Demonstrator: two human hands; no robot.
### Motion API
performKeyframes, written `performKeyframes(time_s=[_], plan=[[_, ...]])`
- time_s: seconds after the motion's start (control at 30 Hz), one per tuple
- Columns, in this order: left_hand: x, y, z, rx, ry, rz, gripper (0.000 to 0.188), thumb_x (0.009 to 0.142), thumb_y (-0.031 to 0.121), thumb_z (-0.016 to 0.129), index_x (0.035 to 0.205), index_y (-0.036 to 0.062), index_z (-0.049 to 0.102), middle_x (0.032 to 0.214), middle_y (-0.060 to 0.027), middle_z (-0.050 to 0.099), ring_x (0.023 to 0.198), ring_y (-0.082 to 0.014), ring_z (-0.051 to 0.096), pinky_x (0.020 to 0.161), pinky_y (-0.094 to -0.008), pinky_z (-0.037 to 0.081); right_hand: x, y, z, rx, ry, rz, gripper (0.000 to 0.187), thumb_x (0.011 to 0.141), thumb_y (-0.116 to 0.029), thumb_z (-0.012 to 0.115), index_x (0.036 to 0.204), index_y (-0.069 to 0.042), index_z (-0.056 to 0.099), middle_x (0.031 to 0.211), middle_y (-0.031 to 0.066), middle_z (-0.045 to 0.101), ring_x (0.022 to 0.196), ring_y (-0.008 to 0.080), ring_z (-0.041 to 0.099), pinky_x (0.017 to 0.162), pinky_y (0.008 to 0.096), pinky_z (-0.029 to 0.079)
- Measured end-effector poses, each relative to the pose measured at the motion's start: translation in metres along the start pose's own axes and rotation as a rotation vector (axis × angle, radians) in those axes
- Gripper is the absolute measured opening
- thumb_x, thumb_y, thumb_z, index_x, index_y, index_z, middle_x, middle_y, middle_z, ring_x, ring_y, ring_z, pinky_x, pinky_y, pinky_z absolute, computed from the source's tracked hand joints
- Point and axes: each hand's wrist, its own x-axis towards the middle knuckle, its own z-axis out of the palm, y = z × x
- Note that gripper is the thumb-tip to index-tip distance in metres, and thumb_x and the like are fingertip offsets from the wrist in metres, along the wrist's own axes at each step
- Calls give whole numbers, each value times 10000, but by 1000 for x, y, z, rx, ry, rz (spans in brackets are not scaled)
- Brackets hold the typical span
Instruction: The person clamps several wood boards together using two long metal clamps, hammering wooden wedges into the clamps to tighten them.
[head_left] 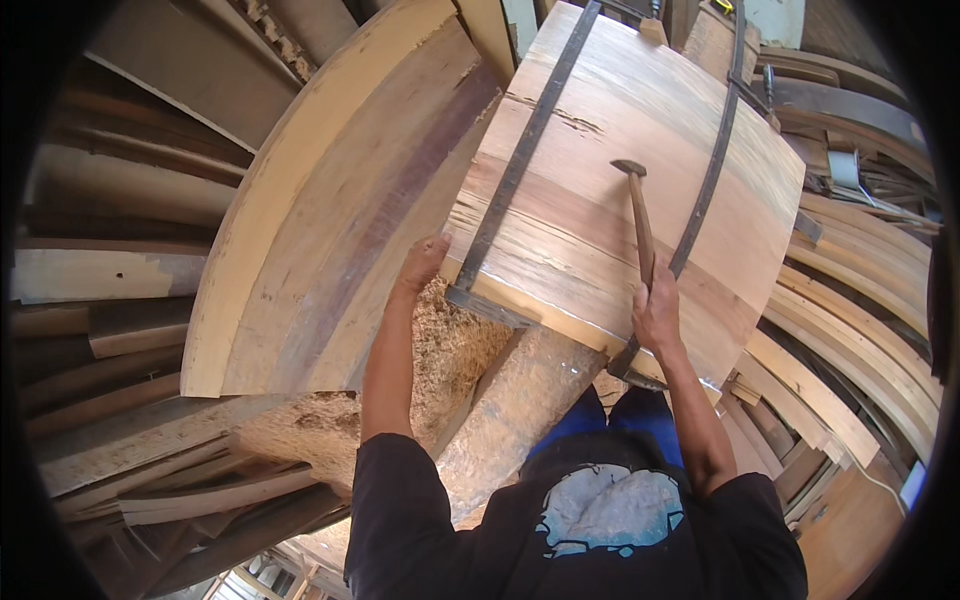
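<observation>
Hammer [638, 215] gripped low on its wooden handle in the right hand [655, 312], fingers wrapped tight round it, head resting on the middle of the glued board panel [620, 120], between two dark metal clamp bars [520, 160], seemingly to knock the boards level while clamped. Left hand [422, 262] pressed against the panel's near left edge, fingers hidden behind it, so cannot tell how wide, likely steadying the panel. Sawdust [455, 350] heaped just below, planks [130, 190] stacked all round.
</observation>
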Motion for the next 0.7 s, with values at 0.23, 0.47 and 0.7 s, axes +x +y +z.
performKeyframes(time_s=[0.23,0.47,0.7], plan=[[-2,-3,-9,-87,-80,-37,434,1001,388,521,1115,-5,665,994,-13,669,887,-90,585,795,-253,468,17,-4,5,-80,-29,-23,622,802,-4,492,1400,50,330,1172,300,510,1084,449,510,960,498,420],[6,8,32,-179,6,28,506,1003,434,489,1055,-31,680,988,-72,693,900,-152,623,807,-296,477,11,48,-4,-197,-89,30,652,837,-98,524,1435,16,292,1301,326,463,1221,467,456,1035,494,388],[11,17,16,578,251,4,673,1019,511,291,1068,-51,657,1071,-310,640,1035,-481,592,911,-461,441,17,31,-1,-178,-180,108,642,837,-109,499,1432,13,292,1322,329,453,1236,462,450,1047,484,383]])
